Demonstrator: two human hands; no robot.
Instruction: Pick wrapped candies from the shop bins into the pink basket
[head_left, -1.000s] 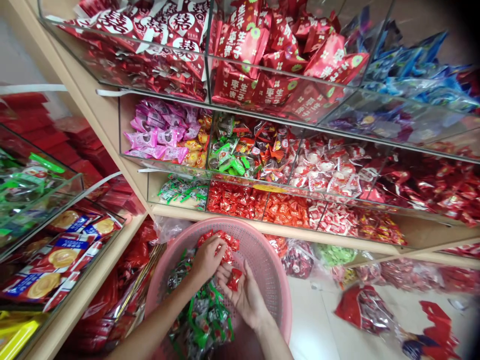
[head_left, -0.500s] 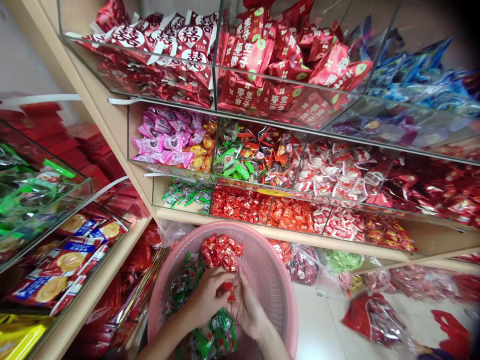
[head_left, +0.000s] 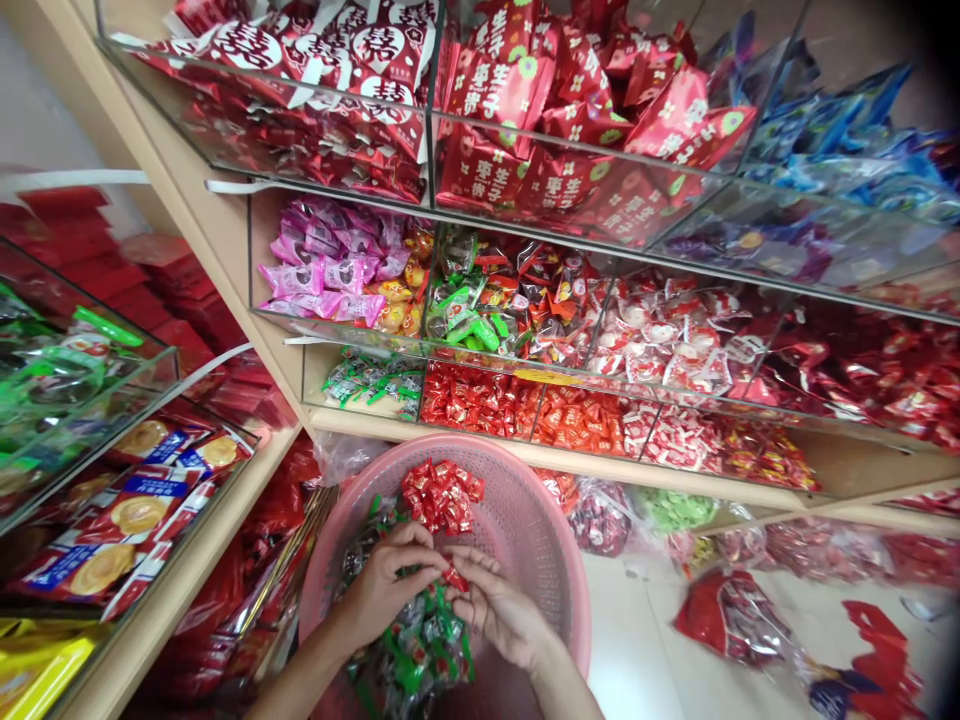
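Over a pink perforated plastic basket [head_left: 574,560], my two hands meet at a small red wrapped candy [head_left: 455,576]. My right hand [head_left: 499,605] pinches the candy between thumb and fingers. On its other side, my left hand [head_left: 397,580] has its fingertips closed at the candy's edge. Inside the basket, a heap of red wrapped candies [head_left: 441,495] lies just beyond my fingers. Green-and-clear wrapped candies [head_left: 431,640] lie beneath and to the left of my hands, partly covered by them.
Ahead rise wooden shelves [head_left: 570,470] with clear bins of wrapped sweets. A left shelf holds packaged biscuits [head_left: 146,500] close to the basket. Bagged sweets [head_left: 731,620] lie on the pale floor at right, and red packets [head_left: 225,600] are stacked at left.
My hands have moved slightly apart and their fingers have opened out around the red candy, which now shows more plainly between the fingertips. The view has shifted slightly.
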